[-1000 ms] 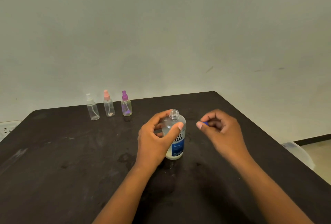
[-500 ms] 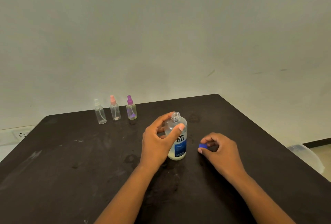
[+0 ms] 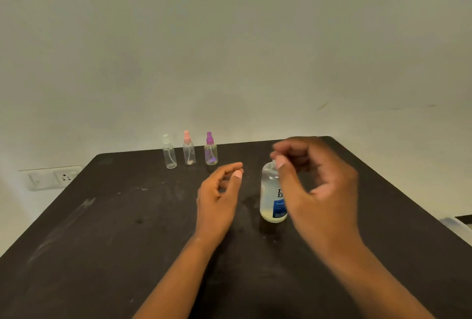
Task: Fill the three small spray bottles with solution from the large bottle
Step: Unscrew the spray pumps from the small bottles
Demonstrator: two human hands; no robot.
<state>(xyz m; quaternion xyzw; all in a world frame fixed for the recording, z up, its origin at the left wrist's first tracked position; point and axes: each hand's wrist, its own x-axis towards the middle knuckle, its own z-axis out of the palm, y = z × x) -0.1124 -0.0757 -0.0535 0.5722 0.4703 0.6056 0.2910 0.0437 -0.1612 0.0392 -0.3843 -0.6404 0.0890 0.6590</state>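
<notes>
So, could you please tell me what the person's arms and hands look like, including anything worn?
Both hands, left and right, are bare: no gloves, rings, watch or bracelets visible. The forearms show no sleeves up to the frame edge. Fingernails are short and unpainted. The right hand is motion-blurred.

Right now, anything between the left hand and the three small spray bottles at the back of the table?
Nothing visible. The left hand is open above bare table. The white-capped, pink-capped and purple-capped spray bottles stand in a row beyond it. The large bottle stands off to the right, at the blurred right hand.
</notes>
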